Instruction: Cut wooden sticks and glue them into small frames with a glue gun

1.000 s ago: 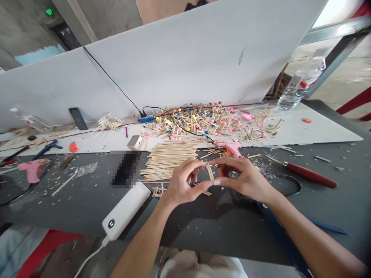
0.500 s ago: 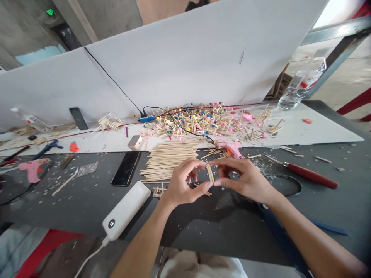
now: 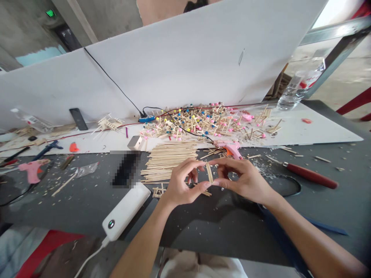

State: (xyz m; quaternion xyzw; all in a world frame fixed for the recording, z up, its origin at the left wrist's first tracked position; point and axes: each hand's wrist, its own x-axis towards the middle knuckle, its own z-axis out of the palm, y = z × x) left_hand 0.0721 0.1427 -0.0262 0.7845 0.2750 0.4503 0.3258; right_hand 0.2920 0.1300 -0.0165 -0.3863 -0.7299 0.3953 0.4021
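Looking down at a dark table (image 3: 78, 202), I see gray top dusted with tiny wood bits. Behind it runs a white board (image 3: 290, 131), and a big white panel (image 3: 179, 58) leans up at the back. The room has rough concrete walls (image 3: 107, 17) and a green exit sign (image 3: 50, 12) up high.

The left hand (image 3: 185, 183) and the right hand (image 3: 243, 181) are both half curled, and they meet over the table. Their fingertips pinch a thin stick bundle (image 3: 209, 172) from two sides, and it stands almost straight up between them.

Just past the hands lies a flat pile of long, thin wood sticks (image 3: 169, 161). A small stick frame (image 3: 158, 191) sits just by the left hand. A pink glue gun (image 3: 230, 150) lies near the right hand, and a tool with a smooth red handle (image 3: 311, 175) lies further right.

A white power bank (image 3: 125, 210) with a thin cord sits near the left arm. On the white board, a messy heap of matchsticks (image 3: 199, 123) has round pink, blue and yellow tips. A clear plastic bottle (image 3: 301, 83) stands at the far right.
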